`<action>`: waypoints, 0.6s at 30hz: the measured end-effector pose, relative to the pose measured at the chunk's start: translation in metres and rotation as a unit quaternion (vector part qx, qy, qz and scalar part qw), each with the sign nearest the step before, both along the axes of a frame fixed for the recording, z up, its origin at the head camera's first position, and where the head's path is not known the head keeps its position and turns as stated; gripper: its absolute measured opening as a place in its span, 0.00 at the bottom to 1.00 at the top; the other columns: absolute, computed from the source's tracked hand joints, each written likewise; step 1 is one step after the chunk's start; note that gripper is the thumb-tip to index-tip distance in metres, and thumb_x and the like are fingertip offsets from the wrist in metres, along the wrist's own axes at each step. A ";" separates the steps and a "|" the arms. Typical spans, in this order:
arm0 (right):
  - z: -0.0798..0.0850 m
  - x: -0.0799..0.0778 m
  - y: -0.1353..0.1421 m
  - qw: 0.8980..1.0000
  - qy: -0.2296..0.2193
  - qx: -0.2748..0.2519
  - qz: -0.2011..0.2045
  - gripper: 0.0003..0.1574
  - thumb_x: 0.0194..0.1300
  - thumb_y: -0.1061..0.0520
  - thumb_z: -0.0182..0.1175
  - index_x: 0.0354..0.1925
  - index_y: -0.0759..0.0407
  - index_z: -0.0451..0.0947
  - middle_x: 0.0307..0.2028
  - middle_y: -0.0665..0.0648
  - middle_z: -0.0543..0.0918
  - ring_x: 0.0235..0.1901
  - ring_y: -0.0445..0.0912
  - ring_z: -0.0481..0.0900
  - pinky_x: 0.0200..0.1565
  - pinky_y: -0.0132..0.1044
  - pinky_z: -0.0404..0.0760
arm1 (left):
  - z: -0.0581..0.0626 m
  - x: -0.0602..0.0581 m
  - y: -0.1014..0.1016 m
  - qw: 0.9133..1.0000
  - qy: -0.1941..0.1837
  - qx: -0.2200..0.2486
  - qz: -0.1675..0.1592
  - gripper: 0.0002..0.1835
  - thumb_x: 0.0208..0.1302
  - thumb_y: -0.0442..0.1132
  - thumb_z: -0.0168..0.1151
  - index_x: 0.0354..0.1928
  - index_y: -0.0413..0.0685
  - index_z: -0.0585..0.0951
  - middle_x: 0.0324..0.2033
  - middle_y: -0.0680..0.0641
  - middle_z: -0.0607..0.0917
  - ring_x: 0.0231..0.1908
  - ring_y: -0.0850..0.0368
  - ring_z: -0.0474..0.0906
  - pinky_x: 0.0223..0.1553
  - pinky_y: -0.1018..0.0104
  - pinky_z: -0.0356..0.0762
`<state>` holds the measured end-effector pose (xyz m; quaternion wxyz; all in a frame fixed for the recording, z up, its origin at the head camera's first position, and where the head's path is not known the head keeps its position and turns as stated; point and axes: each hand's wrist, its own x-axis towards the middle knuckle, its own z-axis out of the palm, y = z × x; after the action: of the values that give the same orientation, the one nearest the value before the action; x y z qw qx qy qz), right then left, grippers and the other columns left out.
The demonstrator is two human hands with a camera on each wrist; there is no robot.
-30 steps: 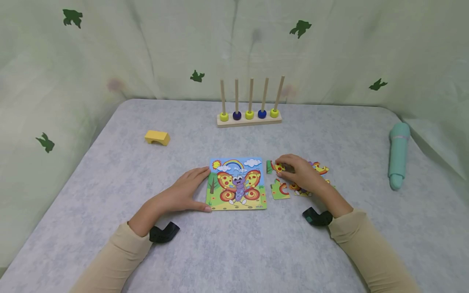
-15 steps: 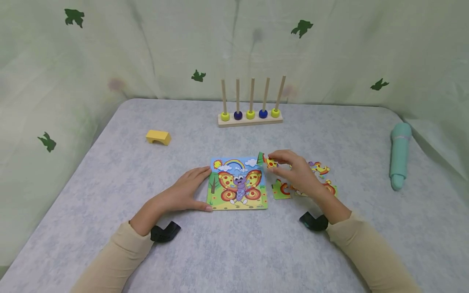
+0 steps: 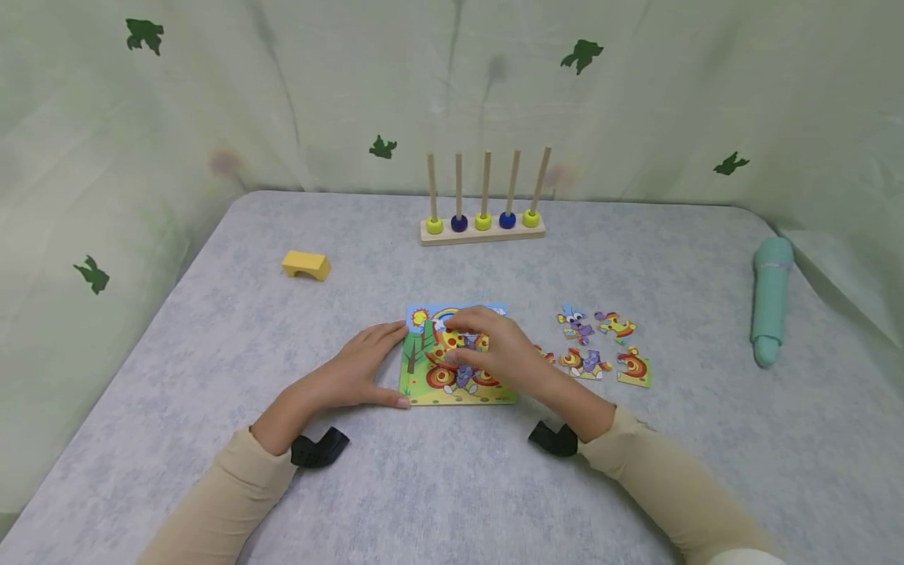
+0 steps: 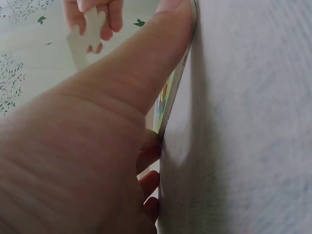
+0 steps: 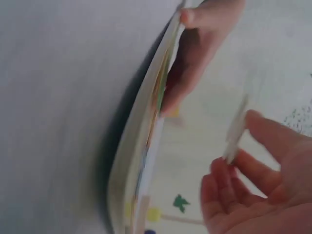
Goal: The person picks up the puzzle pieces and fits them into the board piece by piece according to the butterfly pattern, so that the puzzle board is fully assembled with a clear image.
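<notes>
A square butterfly-picture board [image 3: 418,391] lies flat on the table. My left hand [image 3: 353,370] rests at its left side, the thumb at the near corner and the fingers along the edge. Over the board, my right hand [image 3: 504,355] pinches a jigsaw piece [image 3: 441,345] with green, red and yellow print. The right wrist view shows this piece [image 5: 236,130] held up between thumb and fingertips, apart from the board. Its pale back [image 4: 90,36] faces the left wrist camera. The right hand hides part of the butterfly picture.
Several loose jigsaw pieces [image 3: 585,362] lie right of the board, one partly covered by the right forearm. A wooden peg stand [image 3: 482,233] with yellow and blue beads is behind. A yellow arch block [image 3: 307,265] sits back left; a teal microphone-shaped object [image 3: 771,302] lies far right.
My right hand has lifted the jigsaw piece from among the loose ones and carried it left over the board. The left hand has stayed at the board's edge.
</notes>
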<state>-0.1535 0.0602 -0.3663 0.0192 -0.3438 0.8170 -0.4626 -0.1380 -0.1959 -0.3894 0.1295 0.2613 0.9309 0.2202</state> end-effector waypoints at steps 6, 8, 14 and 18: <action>-0.018 -0.006 -0.015 0.999 -0.022 0.038 0.008 0.20 0.56 0.57 0.63 0.48 0.59 0.76 0.49 0.53 0.75 0.47 0.41 0.72 0.47 0.35 0.72 | -0.002 -0.001 0.001 1.000 0.008 0.006 -0.001 0.60 0.38 0.71 0.61 0.68 0.42 0.51 0.67 0.44 0.51 0.65 0.46 0.43 0.61 0.48 0.45; -0.024 -0.008 -0.018 0.998 -0.028 0.054 0.009 0.20 0.57 0.56 0.63 0.49 0.58 0.76 0.48 0.51 0.75 0.47 0.40 0.71 0.47 0.34 0.71 | -0.002 -0.001 0.001 1.000 0.008 0.008 0.000 0.61 0.38 0.71 0.61 0.68 0.42 0.51 0.67 0.44 0.51 0.65 0.46 0.44 0.60 0.47 0.45; -0.034 -0.013 -0.023 0.996 -0.036 0.079 0.013 0.22 0.57 0.55 0.62 0.51 0.57 0.76 0.48 0.50 0.76 0.47 0.40 0.71 0.48 0.33 0.69 | -0.001 -0.001 0.001 1.000 0.011 0.016 -0.001 0.60 0.38 0.71 0.62 0.68 0.42 0.51 0.66 0.43 0.52 0.65 0.46 0.45 0.60 0.48 0.45; -0.035 -0.014 -0.026 0.995 -0.021 0.095 0.014 0.22 0.57 0.55 0.62 0.51 0.57 0.76 0.46 0.50 0.75 0.47 0.40 0.70 0.46 0.32 0.70 | -0.001 -0.001 0.000 0.999 0.026 0.024 -0.016 0.56 0.39 0.69 0.63 0.68 0.48 0.54 0.66 0.43 0.53 0.64 0.45 0.47 0.60 0.47 0.46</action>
<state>-0.1678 0.0337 -0.4014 0.0751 -0.3421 0.8516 -0.3900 -0.1394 -0.1957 -0.3907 0.1024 0.2851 0.9239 0.2336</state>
